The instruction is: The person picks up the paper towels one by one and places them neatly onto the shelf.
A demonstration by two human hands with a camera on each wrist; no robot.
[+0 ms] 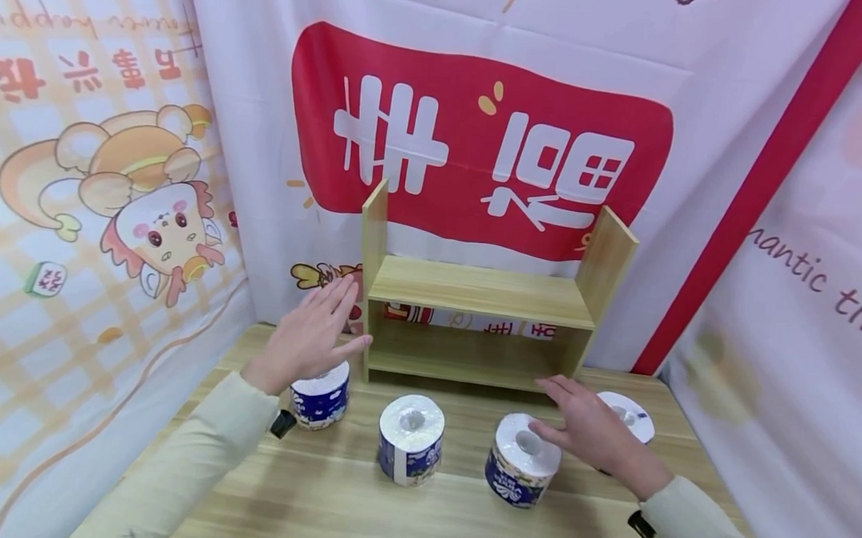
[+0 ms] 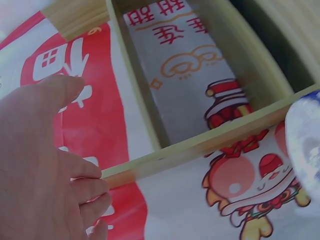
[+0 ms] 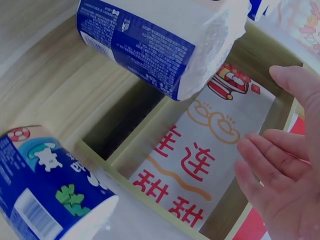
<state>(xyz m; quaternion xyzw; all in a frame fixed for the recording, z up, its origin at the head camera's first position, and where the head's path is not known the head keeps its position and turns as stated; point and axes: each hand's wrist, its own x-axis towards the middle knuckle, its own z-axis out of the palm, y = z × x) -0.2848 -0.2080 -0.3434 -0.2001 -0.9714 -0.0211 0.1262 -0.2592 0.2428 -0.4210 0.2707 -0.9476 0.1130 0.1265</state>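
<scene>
My left hand (image 1: 309,332) is held with straight fingers over the left toilet roll (image 1: 320,401), fingertips close to the left side panel of a small wooden shelf (image 1: 480,291). In the left wrist view its thumb stands apart from the other fingers, and nothing is in its grasp. My right hand (image 1: 590,424) hovers with loose fingers between a toilet roll (image 1: 519,473) at centre right and the far-right toilet roll (image 1: 630,418), which it partly hides. Another toilet roll (image 1: 410,453) stands upright at centre left. The rolls have blue printed wrapping and clear tops.
The two-tier shelf stands at the back of the wooden table (image 1: 348,506), its upper board (image 1: 473,287) flanked by raised side panels. Printed cloth (image 1: 249,133) hangs behind it and along both sides. Dark wrist cameras (image 1: 283,425) are strapped at both cuffs.
</scene>
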